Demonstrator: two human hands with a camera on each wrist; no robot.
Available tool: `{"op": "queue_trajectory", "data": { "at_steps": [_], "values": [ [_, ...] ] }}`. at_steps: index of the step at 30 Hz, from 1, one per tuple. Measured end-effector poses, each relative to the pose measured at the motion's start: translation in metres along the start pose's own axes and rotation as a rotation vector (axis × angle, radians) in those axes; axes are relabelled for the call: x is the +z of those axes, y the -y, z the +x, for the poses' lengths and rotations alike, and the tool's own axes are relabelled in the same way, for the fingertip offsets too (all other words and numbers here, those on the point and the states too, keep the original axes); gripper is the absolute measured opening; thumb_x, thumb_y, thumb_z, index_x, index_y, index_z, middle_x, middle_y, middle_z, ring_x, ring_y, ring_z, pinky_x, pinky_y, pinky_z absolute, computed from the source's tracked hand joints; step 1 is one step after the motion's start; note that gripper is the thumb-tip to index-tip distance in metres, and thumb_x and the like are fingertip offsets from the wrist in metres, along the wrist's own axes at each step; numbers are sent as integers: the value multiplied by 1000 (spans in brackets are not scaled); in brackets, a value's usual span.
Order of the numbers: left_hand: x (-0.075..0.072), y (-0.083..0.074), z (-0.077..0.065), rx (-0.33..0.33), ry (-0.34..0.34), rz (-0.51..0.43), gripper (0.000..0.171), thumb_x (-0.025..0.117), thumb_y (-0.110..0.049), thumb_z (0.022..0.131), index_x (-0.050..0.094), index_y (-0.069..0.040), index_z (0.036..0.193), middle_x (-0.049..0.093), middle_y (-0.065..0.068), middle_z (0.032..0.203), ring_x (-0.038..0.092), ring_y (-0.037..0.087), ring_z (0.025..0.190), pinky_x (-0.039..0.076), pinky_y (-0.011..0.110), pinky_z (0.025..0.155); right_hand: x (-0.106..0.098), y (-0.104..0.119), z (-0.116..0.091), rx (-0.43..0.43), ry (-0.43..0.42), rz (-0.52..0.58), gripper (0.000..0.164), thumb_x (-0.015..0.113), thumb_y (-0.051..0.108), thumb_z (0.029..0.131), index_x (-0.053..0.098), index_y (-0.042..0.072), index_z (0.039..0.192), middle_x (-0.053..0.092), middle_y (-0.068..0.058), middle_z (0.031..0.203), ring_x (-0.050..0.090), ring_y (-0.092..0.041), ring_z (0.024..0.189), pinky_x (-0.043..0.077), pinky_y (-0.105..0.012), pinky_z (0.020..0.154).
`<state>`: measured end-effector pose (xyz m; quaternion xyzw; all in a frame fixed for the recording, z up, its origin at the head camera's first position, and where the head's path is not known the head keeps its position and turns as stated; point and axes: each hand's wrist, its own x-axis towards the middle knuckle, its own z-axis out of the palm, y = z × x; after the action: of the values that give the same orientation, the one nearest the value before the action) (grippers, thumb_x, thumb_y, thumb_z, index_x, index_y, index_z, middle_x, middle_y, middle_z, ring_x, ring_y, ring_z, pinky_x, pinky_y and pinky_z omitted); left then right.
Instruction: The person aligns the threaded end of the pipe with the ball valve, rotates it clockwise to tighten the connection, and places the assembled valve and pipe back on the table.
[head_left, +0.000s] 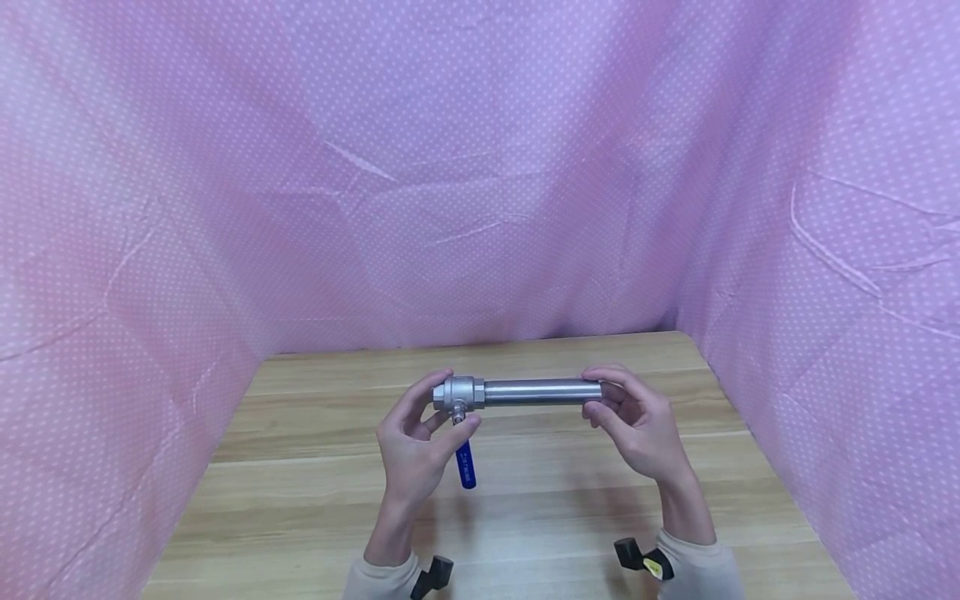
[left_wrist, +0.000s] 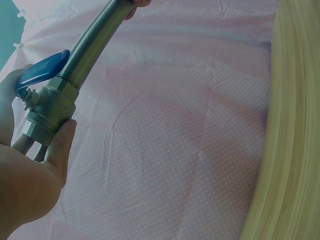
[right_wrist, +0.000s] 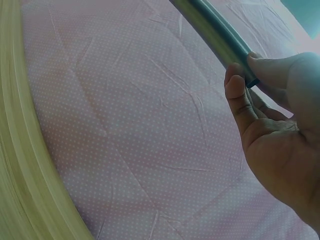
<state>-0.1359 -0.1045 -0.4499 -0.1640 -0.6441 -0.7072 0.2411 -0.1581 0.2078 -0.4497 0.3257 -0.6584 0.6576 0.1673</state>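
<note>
A silver ball valve [head_left: 461, 392] with a blue lever handle [head_left: 466, 465] is joined end to end with a straight steel pipe [head_left: 540, 392]. Both are held level above the table. My left hand [head_left: 417, 454] grips the valve body between thumb and fingers, and the handle points down toward me. At the pipe's far right end, my right hand [head_left: 637, 425] pinches the tube between thumb and fingers. In the left wrist view the valve's hex end [left_wrist: 37, 131] sits among the left fingers. The right wrist view shows the pipe's open end [right_wrist: 252, 82] by the right fingertips.
A wood-grain table [head_left: 300, 467] lies below the hands. Pink dotted cloth [head_left: 480, 208] hangs behind it and along both sides. Black camera mounts [head_left: 441, 571] are strapped at the wrists, over light sleeves.
</note>
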Motion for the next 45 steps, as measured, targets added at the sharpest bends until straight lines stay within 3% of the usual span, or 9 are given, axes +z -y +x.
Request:
{"op": "queue_trajectory", "data": {
  "at_steps": [9,15,21,30,34,41,45],
  "values": [
    [0,1,0,-6,-2,-9,67,90,20,77,72,6,140,76,5,139,76,15,124,73,37,103,0,1,0,14,-14,-32,42,64,-33,91,64,-19,131,76,0,120,74,-8,85,63,-23,62],
    [1,1,1,-3,2,-8,67,90,19,78,71,6,140,75,11,139,76,16,125,73,38,103,-1,0,0,13,-24,-72,42,65,-31,92,66,-17,131,77,-7,101,72,-16,77,61,-26,58],
    [1,1,1,1,5,-14,66,90,20,78,71,7,140,76,2,138,76,15,125,73,37,102,-2,-3,-1,-10,-23,-96,40,64,-30,94,68,-15,131,74,-9,87,69,-16,74,60,-27,57],
    [1,1,1,-1,1,-13,67,90,20,77,71,6,140,72,28,139,76,16,125,73,38,103,-2,-4,0,-14,-23,-92,35,62,-29,96,67,-18,130,72,-14,84,69,-16,73,60,-25,57],
    [1,0,1,-3,1,-12,67,90,20,77,71,6,140,72,27,140,76,16,126,73,38,103,-1,-2,1,-5,-33,-55,35,61,-29,96,66,-19,129,74,-12,87,71,-14,75,60,-27,57],
    [1,0,0,-4,1,-5,67,90,20,77,71,6,141,75,1,139,76,16,126,72,38,104,-1,0,0,0,-13,28,44,64,-34,89,62,-21,132,78,-1,130,77,-8,94,67,-20,67],
    [1,0,0,-3,-4,-5,68,90,20,77,71,5,140,75,3,140,76,16,127,72,38,104,-1,-1,0,-10,-6,26,46,64,-35,88,63,-21,132,77,-1,130,77,-7,95,67,-20,68]
  ]
}}
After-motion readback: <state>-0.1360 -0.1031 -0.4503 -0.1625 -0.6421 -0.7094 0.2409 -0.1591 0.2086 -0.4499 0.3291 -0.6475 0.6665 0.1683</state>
